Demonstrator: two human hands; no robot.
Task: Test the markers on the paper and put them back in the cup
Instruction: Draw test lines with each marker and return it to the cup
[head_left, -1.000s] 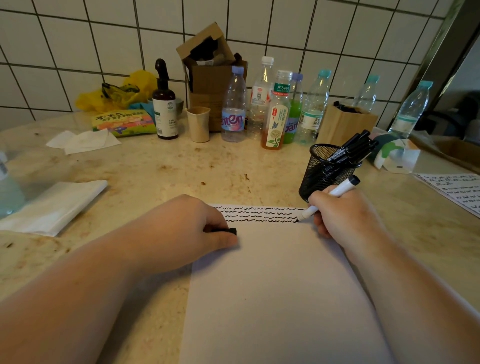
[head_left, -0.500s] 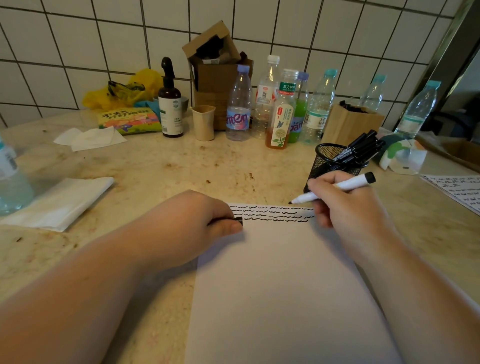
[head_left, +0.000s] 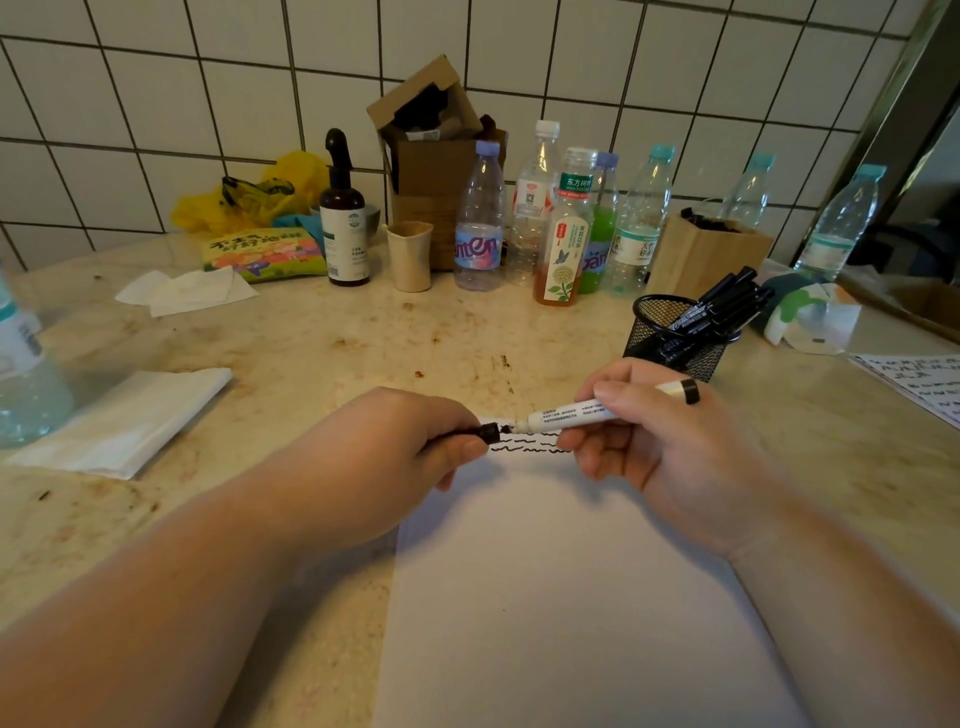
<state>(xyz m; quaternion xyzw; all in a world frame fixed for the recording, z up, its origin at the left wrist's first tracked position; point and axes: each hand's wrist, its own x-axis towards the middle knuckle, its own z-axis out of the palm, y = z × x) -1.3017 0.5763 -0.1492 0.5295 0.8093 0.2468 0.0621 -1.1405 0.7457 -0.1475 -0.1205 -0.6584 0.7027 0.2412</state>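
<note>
We read little: the clear bottle (head_left: 479, 218) carried a lilac label whose letters looked like "nten", the amber tea bottle (head_left: 566, 228) had Chinese print on a green band, and the snack packet (head_left: 265, 253) bore yellow Chinese characters. The white marker (head_left: 597, 411) had fine print along its barrel, too small to make out. Our right hand (head_left: 654, 436) gripped that marker, fingers curled round the smooth barrel, its tip pointing left. Our left hand (head_left: 395, 457) pinched the black cap (head_left: 488, 432), its open mouth just beside the tip. Both were above the top edge of the matte paper (head_left: 561, 597), over rows of black wavy lines (head_left: 524, 448). The black wire-mesh cup (head_left: 670, 338) stood just behind the right hand, holding black markers (head_left: 722, 306). The stone counter (head_left: 311, 353) was mottled and stained.
</note>
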